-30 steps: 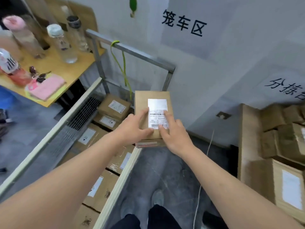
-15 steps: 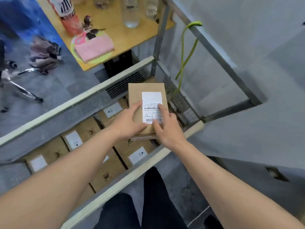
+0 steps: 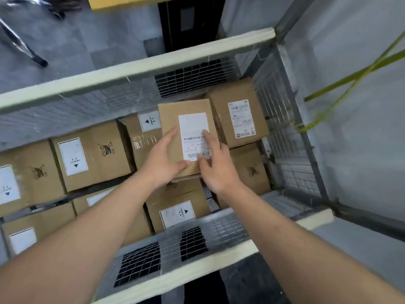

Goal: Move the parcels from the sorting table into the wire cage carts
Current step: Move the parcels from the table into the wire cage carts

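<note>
Both hands, L (image 3: 161, 165) & R (image 3: 215, 170), hold parcel (image 3: 175, 119) over cage cart (image 3: 140, 69)

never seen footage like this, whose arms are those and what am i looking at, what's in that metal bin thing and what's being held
There is no machine here. The picture comes from a wide-angle camera worn on a person's head, looking forward and down, so the two bare arms reaching in from the bottom are that person's own.

Below them is a wire cage cart with mesh walls and pale rails along its top edges. On its floor lie cardboard boxes, several with white stickers marked HEAVY, such as this box.

The left hand and the right hand hold one small parcel between them, inside the cart above the other boxes. It has a white label with barcodes, and both thumbs lie on top. Whether it already rests on the boxes below cannot be told.
</note>
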Demonstrator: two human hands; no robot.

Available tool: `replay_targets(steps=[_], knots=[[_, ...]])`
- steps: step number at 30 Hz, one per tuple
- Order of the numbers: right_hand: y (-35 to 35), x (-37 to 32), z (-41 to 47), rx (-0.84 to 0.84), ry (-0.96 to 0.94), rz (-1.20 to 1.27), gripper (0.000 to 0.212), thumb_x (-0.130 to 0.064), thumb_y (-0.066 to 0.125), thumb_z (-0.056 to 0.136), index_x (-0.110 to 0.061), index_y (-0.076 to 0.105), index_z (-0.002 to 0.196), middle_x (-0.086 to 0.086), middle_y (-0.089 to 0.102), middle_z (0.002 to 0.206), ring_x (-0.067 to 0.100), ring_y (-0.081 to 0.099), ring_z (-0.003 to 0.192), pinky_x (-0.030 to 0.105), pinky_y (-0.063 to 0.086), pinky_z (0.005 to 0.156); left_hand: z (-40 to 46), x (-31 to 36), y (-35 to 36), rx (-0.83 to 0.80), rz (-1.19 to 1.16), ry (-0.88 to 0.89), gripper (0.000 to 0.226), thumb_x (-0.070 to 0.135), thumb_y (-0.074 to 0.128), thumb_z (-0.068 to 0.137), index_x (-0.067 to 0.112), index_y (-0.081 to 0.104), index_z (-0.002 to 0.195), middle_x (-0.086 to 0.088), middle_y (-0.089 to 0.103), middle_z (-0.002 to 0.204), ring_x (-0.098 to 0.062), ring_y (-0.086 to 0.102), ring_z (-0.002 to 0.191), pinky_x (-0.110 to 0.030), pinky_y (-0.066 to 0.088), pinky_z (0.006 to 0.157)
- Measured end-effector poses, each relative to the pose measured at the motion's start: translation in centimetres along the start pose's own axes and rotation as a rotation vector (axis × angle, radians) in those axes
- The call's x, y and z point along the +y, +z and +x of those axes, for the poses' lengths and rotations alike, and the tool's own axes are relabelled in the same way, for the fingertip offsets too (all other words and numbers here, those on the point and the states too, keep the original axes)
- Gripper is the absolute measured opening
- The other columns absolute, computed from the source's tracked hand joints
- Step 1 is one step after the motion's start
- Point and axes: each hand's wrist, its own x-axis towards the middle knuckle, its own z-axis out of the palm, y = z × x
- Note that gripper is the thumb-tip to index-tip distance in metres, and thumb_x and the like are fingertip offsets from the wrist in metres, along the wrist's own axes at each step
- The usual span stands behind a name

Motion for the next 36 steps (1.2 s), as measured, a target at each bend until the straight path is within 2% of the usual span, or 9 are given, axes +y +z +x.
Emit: replay_targets(steps=[3,8,13,19,23,27,29,31,36], knots=[[2.0,2.3,4.1,-0.002,-0.001,-0.014,0.068,-0.023,0.052,0.106,-0.044,0.019,0.162,0.004,0.037,0.147,0.013,0.044,0.117,0.029,0.036,0.101,4.1,-2.6,0.9,0.004,-0.044,-0.005,0.103,0.005,0.085,0.081,0.032,0.027,0.162,0.013,0.028,0.166,-0.006,0.026,0.15,-0.015,0.018,0.112],[4.4,5.4,9.2,0.056,-0.058,-0.104,0.068,-0.02,0.056,0.104,-0.037,0.025,0.162,0.009,0.034,0.153,0.026,0.049,0.132,0.047,0.043,0.115,9.3,-6.1,2.8,0.026,-0.086,-0.008,0.103,0.009,0.085,0.082,0.034,0.025,0.162,0.011,0.028,0.166,-0.007,0.025,0.151,-0.015,0.018,0.111],[5.4,6.4,11.5,0.14,-0.162,-0.356,0.062,-0.02,0.058,0.103,-0.026,0.035,0.16,0.02,0.019,0.166,0.038,0.032,0.149,0.05,0.036,0.12,11.8,-7.4,4.2,0.059,-0.13,0.016,0.103,0.004,0.082,0.085,0.036,0.023,0.162,0.011,0.027,0.167,-0.004,0.024,0.151,-0.005,0.019,0.107],[5.4,7.1,12.1,0.273,-0.35,-0.678,0.056,-0.001,0.072,0.086,-0.007,0.06,0.14,0.032,0.042,0.151,0.049,0.043,0.139,0.054,0.042,0.112,12.8,-7.8,5.6,0.07,-0.132,0.087,0.097,0.005,0.077,0.089,0.039,0.023,0.162,0.014,0.026,0.167,-0.004,0.024,0.152,-0.032,0.022,0.127],[5.6,7.0,12.5,0.209,-0.322,-0.643,0.06,0.002,0.068,0.088,-0.008,0.055,0.146,0.031,0.041,0.154,0.048,0.042,0.141,0.057,0.048,0.107,12.5,-8.4,5.9,0.127,0.023,0.143,0.079,0.018,0.073,0.094,0.047,0.034,0.156,-0.003,0.024,0.167,-0.017,0.024,0.154,-0.044,0.03,0.125],[5.3,7.0,12.7,0.144,-0.288,-0.656,0.067,-0.006,0.066,0.093,-0.015,0.043,0.156,0.023,0.028,0.164,0.042,0.029,0.151,0.054,0.044,0.112,12.2,-7.9,6.0,0.165,0.287,0.303,0.065,0.014,0.07,0.096,0.022,0.045,0.155,-0.003,-0.009,0.172,-0.018,0.005,0.158,-0.027,0.01,0.128],[5.2,7.2,12.8,0.116,-0.277,-0.656,0.069,-0.008,0.062,0.098,-0.02,0.036,0.16,0.018,0.02,0.169,0.038,0.021,0.155,0.051,0.04,0.115,12.7,-7.7,5.9,0.138,0.484,0.346,0.066,0.024,0.064,0.101,0.022,0.035,0.16,-0.002,-0.009,0.173,-0.026,-0.006,0.158,-0.033,0.004,0.127],[5.0,7.2,12.8,0.095,-0.28,-0.654,0.069,-0.009,0.059,0.1,-0.023,0.031,0.162,0.015,0.015,0.171,0.035,0.016,0.157,0.049,0.04,0.115,13.0,-7.4,5.8,0.107,0.639,0.341,0.068,0.033,0.056,0.104,0.023,0.024,0.163,-0.002,-0.006,0.173,-0.032,-0.013,0.157,-0.046,0.009,0.126],[4.1,5.9,12.2,0.029,-0.24,-0.616,0.061,-0.02,0.055,0.104,-0.022,0.032,0.161,0.013,0.014,0.171,0.031,0.016,0.157,0.046,0.035,0.12,12.9,-5.6,4.4,0.076,0.925,0.369,0.071,0.039,0.055,0.103,0.021,0.021,0.163,-0.013,0.009,0.171,-0.037,0.002,0.158,-0.047,0.006,0.127]])
